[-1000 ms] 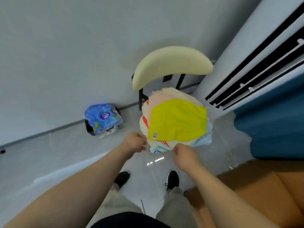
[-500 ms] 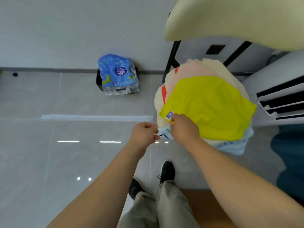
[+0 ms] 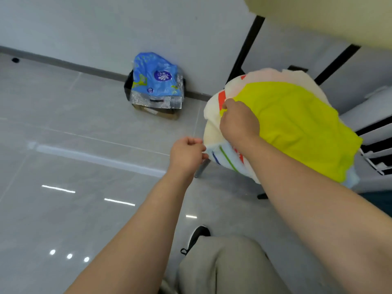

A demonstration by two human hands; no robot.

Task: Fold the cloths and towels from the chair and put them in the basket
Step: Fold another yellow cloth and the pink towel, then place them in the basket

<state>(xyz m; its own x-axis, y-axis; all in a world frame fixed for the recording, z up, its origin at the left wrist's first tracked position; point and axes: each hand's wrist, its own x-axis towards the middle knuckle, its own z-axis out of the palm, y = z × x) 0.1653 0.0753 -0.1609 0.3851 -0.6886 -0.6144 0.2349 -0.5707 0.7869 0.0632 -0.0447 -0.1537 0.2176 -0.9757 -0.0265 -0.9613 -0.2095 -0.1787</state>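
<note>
Where cloths lie: one cream-padded black-framed chair (image 3: 328, 20)
Top: one yellow-green cloth (image 3: 297, 124)
Right hand (image 3: 239, 122): pinching its corner
Left hand (image 3: 186, 153): curled, hold unclear

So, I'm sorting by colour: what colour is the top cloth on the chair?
Plain bright yellow-green: the top cloth shows best in the head view.

No text can be read: the blue package (image 3: 156, 81) bears a purple round logo (its white marks too blurred).
</note>
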